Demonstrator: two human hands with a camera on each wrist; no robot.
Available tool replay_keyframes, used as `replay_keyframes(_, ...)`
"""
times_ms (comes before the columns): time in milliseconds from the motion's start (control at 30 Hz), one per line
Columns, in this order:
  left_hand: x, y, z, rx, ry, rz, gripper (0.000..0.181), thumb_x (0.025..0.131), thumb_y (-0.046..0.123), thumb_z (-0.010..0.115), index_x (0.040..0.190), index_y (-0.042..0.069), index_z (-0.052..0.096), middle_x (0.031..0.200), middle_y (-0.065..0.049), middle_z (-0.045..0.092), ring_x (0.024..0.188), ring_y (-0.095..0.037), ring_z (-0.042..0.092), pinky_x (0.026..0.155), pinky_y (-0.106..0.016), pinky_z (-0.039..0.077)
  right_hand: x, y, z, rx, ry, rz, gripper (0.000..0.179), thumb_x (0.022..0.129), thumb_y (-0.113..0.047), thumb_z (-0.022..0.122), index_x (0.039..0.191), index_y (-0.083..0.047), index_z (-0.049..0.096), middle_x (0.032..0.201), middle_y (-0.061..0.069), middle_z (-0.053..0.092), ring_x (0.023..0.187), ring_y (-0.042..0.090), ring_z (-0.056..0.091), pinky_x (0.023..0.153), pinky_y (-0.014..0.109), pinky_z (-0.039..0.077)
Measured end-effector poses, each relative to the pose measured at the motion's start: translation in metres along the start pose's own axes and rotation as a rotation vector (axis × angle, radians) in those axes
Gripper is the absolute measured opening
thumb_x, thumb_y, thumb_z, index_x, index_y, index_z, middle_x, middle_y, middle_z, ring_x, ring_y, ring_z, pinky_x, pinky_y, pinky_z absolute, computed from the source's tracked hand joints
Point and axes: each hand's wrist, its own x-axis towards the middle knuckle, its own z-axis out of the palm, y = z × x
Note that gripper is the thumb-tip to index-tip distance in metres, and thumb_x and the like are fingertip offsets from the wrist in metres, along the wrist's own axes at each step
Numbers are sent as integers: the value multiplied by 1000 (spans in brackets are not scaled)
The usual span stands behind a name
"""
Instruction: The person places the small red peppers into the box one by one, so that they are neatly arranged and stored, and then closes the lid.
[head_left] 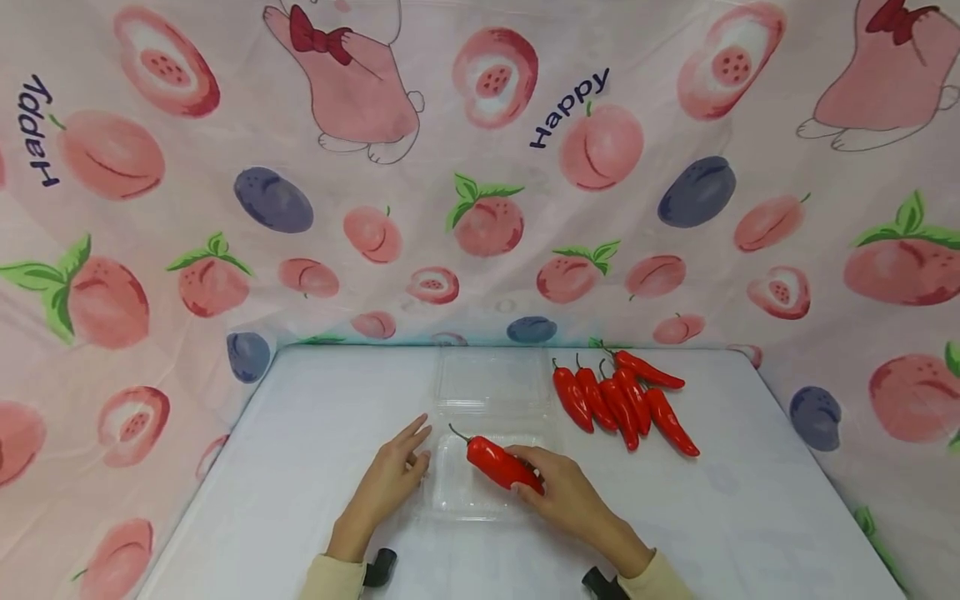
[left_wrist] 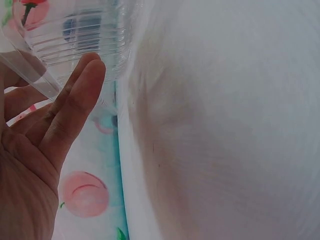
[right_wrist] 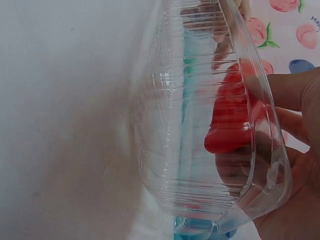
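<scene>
Red pepper (head_left: 491,462): held over the tray of the clear box (head_left: 456,500), midway between the left and right edges of the table (head_left: 750,517); in the right wrist view a gap seems to be shown between it and the tray's floor.
Right-hand grip: the pepper is clamped between thumb and fingers of the right hand (head_left: 573,492), toward its tip; the stem end is not covered.
Long axis: slanted, with the stem end pointed toward the table's far left corner and the tip end turned back toward the right palm.
Lie from the grip: most of the pepper is extended leftward and away from the right hand, across the tray.
Nearer hand: the right, by which the pepper is touched; the left hand (head_left: 386,483) is placed beyond the stem end, at the tray's left edge.
Left-hand fingers: extended, thumb apart, with nothing seen to be held; whether the tray's rim is touched cannot be told.
Lid (head_left: 491,379): laid open beyond the tray, toward the table's far edge.
Other peppers (head_left: 619,408): six are grouped to the right of the lid, nearer the far edge; the farthest is set crosswise, its stem turned left.
Printed cloth (head_left: 427,217): hung behind the table's far edge.
</scene>
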Motion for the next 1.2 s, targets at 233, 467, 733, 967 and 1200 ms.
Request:
replay_keyframes(233,2,-1,2,-28,-13,0,46,93,7,63,138,1,54,154,-8,44,64,2,58,56,-17,49,2,4,-1,-46,-28,-10,56,83,-23,78,136,-21,57,126,-5,66,109,13,62,91,36,56)
replay_keyframes(467,4,-1,1,-15,2,18,46,93,7,63,137,1,55,154,-8,45,65,3,56,57,-17,50,9,5,-1,-74,-95,-53,55,85,-23,76,136,-22,56,126,-6,66,110,12,61,93,37,55)
replay_keyframes(733,2,0,0,-8,-4,9,45,93,8,62,137,1,56,153,-8,45,65,3,56,57,-17,49,14,4,-5,-72,-160,-46,56,85,-24,76,137,-24,55,127,-7,65,113,12,60,95,38,55)
replay_keyframes(967,1,1,-1,-30,-6,5,45,93,8,62,138,1,55,153,-8,45,64,2,56,57,-17,50,22,3,-10,-51,-257,-28,53,87,-23,74,136,-26,56,123,-9,66,107,9,58,93,33,54)
replay_keyframes(1200,2,-1,1,-13,-7,2,46,94,9,62,138,2,55,153,-7,45,65,2,56,57,-17,50,28,3,-13,-11,-345,16,48,86,-23,75,131,-27,59,115,-8,67,104,11,59,88,31,56)
